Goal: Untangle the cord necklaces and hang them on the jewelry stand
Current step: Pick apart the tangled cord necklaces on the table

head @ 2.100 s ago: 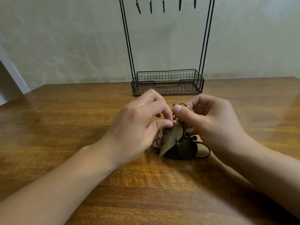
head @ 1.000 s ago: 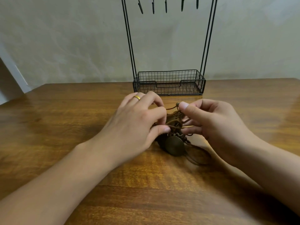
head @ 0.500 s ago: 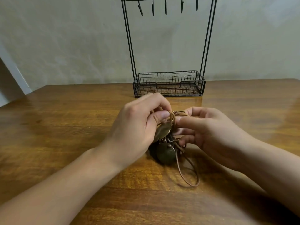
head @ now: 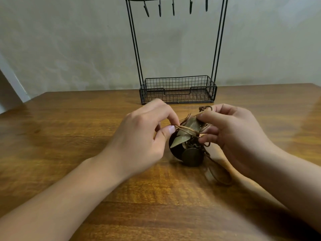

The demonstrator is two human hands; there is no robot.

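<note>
Pulling a cord out of the knot

Left hand (head: pixel 139 136) pinches a cord (head: pixel 186 129) running rightward to the tangle (head: pixel 188 146), which the right hand (head: pixel 231 134) grips; stand (head: pixel 177 89) beyond.

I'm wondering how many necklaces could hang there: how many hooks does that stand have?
5 hooks show on the jewelry stand, hanging in a row from its top bar. None holds anything.

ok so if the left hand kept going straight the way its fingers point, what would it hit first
Most likely the leaf pendant in the tangled cord necklaces, then the right hand just beyond. The left hand points rightward and already pinches a cord there; depth is hard to judge.
</note>
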